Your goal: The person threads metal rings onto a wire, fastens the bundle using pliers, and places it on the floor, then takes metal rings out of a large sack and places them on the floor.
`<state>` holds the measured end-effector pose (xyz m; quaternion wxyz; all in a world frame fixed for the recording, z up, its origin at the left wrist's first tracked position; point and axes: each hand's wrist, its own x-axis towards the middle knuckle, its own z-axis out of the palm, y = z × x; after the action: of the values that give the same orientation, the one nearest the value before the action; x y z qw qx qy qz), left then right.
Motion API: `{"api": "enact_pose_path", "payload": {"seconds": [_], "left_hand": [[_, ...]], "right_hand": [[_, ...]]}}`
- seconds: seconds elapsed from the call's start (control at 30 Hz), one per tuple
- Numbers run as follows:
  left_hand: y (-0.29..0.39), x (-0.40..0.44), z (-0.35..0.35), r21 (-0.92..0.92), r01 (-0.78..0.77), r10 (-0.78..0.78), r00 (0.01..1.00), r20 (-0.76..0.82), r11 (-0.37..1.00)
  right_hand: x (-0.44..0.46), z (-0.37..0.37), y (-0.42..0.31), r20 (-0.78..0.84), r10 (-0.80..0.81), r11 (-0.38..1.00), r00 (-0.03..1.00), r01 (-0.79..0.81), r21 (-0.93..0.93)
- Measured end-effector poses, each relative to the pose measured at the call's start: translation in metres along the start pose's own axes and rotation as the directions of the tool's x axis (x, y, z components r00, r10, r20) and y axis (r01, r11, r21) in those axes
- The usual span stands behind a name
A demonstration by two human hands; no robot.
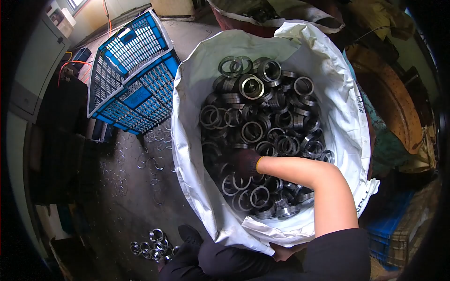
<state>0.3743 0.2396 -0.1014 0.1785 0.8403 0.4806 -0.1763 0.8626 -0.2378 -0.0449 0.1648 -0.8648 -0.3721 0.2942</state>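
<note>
My right hand (246,164), in a dark glove with a yellow cuff edge, reaches into a large white woven bag (192,178). It is among many metal rings (252,132), on the left side of the pile. Shadow and the dark glove hide its fingers, so a grip on any ring cannot be made out. The bare forearm crosses the bag's lower right part. The rings lie in loose heaps and short stacks. I cannot make out my left hand.
Blue plastic crates (136,98) stand at the upper left. Metal shavings (157,164) litter the dark floor. A small heap of shiny rings (157,246) lies at the lower left, near a dark shoe (190,234). A rusty curved container (398,98) is at right.
</note>
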Motion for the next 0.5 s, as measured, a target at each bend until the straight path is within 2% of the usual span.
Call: {"api": "enact_pose_path", "payload": {"seconds": [0.03, 0.07, 0.13, 0.17, 0.23, 0.27, 0.37, 0.5], "left_hand": [[0.0, 0.0, -0.001, 0.0, 0.001, -0.001, 1.0, 0.001, 1.0], [-0.001, -0.001, -0.001, -0.001, 0.002, -0.002, 1.0, 0.002, 1.0], [-0.001, -0.001, -0.002, -0.004, 0.001, -0.001, 1.0, 0.002, 1.0], [-0.001, 0.0, -0.001, -0.007, 0.0, 0.0, 1.0, 0.001, 1.0], [0.0, 0.001, -0.002, -0.014, -0.003, 0.003, 1.0, -0.001, 1.0], [0.001, 0.001, -0.001, -0.021, -0.004, 0.004, 1.0, -0.002, 1.0], [0.001, -0.001, 0.0, -0.04, -0.009, 0.009, 1.0, -0.01, 0.999], [0.002, 0.0, -0.003, -0.078, -0.013, 0.01, 0.999, -0.035, 0.997]], "right_hand": [[-0.001, 0.002, -0.002, -0.078, 0.087, 0.994, 0.993, -0.081, 0.076], [-0.001, 0.0, -0.007, -0.076, 0.087, 0.994, 0.993, -0.081, 0.077], [0.001, -0.011, -0.022, 0.049, 0.261, 0.962, 0.964, -0.264, 0.075], [0.006, -0.005, -0.022, 0.047, 0.26, 0.962, 0.964, -0.263, 0.073], [0.01, 0.009, -0.026, -0.198, 0.246, 0.969, 0.949, -0.248, 0.013], [0.008, 0.011, -0.028, -0.225, 0.293, 0.956, 0.929, -0.28, 0.088], [0.022, 0.033, -0.014, -0.155, 0.345, 0.938, 0.926, -0.334, 0.09], [0.034, 0.043, 0.0, -0.243, 0.334, 0.943, 0.911, -0.319, 0.1]]}}
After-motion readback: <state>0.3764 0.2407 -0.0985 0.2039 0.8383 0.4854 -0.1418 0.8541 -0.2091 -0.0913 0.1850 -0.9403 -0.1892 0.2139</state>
